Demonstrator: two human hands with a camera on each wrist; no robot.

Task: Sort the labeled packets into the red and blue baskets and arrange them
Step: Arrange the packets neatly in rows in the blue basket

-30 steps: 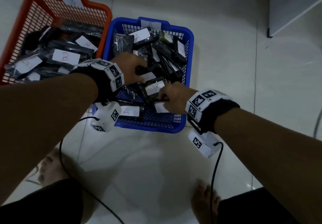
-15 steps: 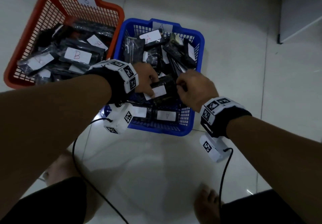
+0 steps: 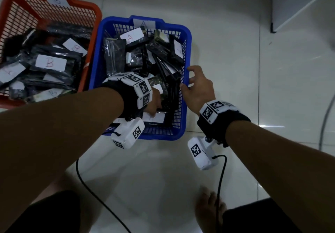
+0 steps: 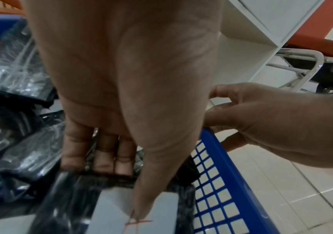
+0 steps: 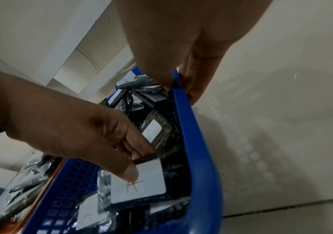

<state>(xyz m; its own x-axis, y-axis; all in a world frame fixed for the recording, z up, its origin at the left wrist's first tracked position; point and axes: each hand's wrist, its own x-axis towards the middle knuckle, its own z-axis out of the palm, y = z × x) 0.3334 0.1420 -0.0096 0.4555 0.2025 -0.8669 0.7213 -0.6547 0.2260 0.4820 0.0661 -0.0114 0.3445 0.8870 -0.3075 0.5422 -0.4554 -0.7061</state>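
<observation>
Head view, change: half a second ago both hands were inside the blue plastic mesh basket (image 3: pixel 187 55) over one packet; now the right hand (image 3: pixel 198 89) has come out to the right rim, thumb inside and fingers outside.
Head view, meaning: by my judgement the sorting is mostly done and this is the arranging step, the right hand steadying the basket.
Head view, left hand: the left hand (image 3: pixel 154 102) stays low in the near part of the basket on a black plastic packet with a white label marked A (image 3: pixel 154 117).
Head view, surroundings: the red plastic mesh basket (image 3: pixel 88 51) stands touching the blue one on its left, full of dark packets labelled B (image 3: pixel 50 63). The wrist-camera cables (image 3: pixel 87 180) hang down to the pale tiled floor (image 3: pixel 253 69).
Left wrist view, grip: the left-hand fingers (image 4: pixel 121 159) curl over the top edge of the packet and the thumb presses on its white label (image 4: pixel 109 210); it grasps the packet.
Left wrist view, obstacle: other glossy packets (image 4: pixel 21 152) crowd close on the left, so little room remains to slide it.
Right wrist view, grip: the thumb and fingers of the right hand pinch the blue rim (image 5: pixel 181 88).
Right wrist view, task thing: the A packet lies flat beside the right wall, a second A label (image 5: pixel 89 212) nearer the corner.
</observation>
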